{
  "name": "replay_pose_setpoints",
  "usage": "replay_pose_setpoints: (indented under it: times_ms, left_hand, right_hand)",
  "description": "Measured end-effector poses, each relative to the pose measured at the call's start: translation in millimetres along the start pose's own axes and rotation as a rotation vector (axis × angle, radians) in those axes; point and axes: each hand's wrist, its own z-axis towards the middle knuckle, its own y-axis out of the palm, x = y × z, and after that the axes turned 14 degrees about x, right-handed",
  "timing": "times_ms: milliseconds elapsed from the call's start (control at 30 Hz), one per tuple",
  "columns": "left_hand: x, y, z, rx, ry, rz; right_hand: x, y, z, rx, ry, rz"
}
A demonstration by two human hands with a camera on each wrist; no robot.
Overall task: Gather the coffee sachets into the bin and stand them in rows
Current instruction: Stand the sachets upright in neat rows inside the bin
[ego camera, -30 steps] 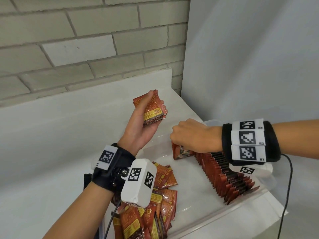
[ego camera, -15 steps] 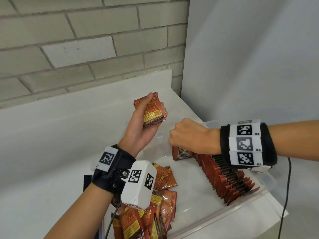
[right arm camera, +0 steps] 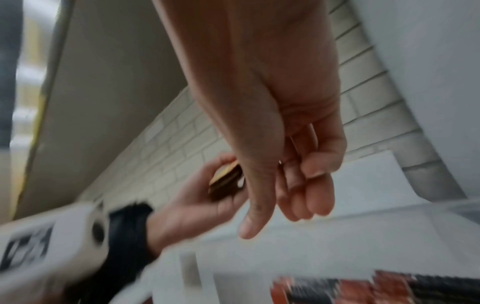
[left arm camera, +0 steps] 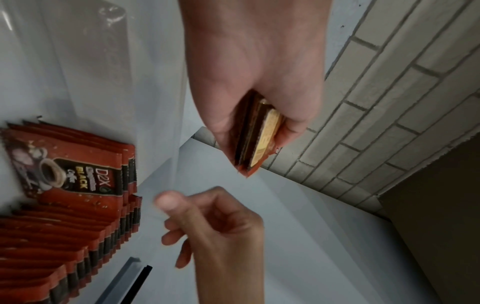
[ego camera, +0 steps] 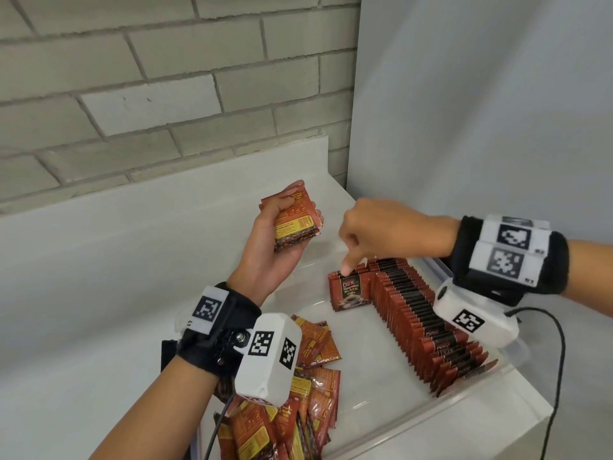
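Observation:
My left hand (ego camera: 300, 212) grips a small stack of red coffee sachets (ego camera: 295, 230) above the far left of the clear bin (ego camera: 441, 410); the stack (left arm camera: 257, 135) shows edge-on in the left wrist view. A long row of sachets (ego camera: 414, 313) stands along the bin's right side. My right hand (ego camera: 356, 260) hovers over the row's far end, fingers loosely bent and holding nothing. One digit tip touches the top of the front sachet (ego camera: 351, 292). The right wrist view, blurred, shows that hand (right arm camera: 285, 174) holding nothing.
A loose pile of sachets (ego camera: 298, 410) lies at the bin's near left corner, partly under my left wrist camera. Bare bin floor lies between the pile and the row. A brick wall stands behind the white counter and a grey panel stands to the right.
My right hand has lifted from the front sachets of the row, where its fingers were down on them, and now only one digit tip touches the top. The left hand has kept its stack.

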Motion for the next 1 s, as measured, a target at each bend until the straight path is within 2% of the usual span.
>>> replay_pose_setpoints:
  times_ms: [67,167,267,367,533,700,833,1000]
  left_hand:
    - [-0.3,0.1,-0.7,-0.023,0.017,0.045]
    - [-0.9,0.6,-1.2,-0.053,0.033,0.106]
    - [-2.3,1.3,-2.6,-0.084,0.042,0.152]
    - [-3.2,0.7,-3.3,-0.096,0.053,0.183]
    - [-2.2,2.7,-6.7,-0.095,0.001,0.243]
    - [-3.2,3.0,-5.0,-0.073,-0.126,0.205]
    - [-5.2,3.8,-7.5,-0.112,-0.149,0.223]
    - [-5.3,3.2,-7.3,-0.149,-0.108,0.286]
  right_hand:
    - [8.3,-5.8,-2.6,0.046,0.116,0.313]
    - [10.3,-9.1,-4.2,0.146,0.275,0.650]
    - [8.6,-4.5,-6.0,0.182,0.380,0.905]
    - [6.2,3.1,-6.3,0.204,0.434,1.060]
    - [7.5,3.5,-10.4,0.330,0.413,1.136]
    - [10.0,-3.4,-17.5,0.496,0.280,1.083]
    - [16.1,0.0,-19.4,0.511,0.198,0.935]
    - [20.5,1.9,-19.1,0.469,0.213,0.903]
